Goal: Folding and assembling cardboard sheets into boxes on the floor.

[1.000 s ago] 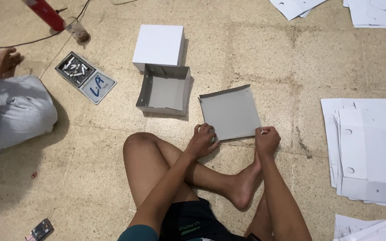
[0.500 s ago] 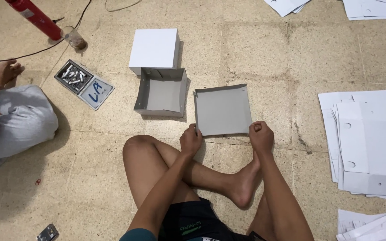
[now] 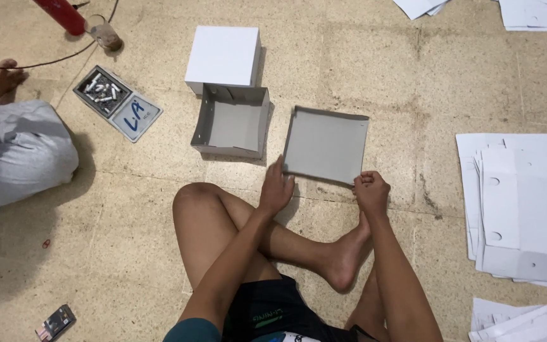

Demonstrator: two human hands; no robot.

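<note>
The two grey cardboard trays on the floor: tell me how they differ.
The tray at the hands is shallow, its near edge still flat, while the open tray has all four walls standing. The left hand and right hand touch the tray at the hands; the open tray lies untouched beside a closed white box. Both are square with grey insides.

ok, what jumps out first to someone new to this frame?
The grey cardboard sheet at centre floor, its near edge pinched by the left hand and right hand. Just left of it sit an open grey box and a closed white box; flat white sheets pile at right.
</note>
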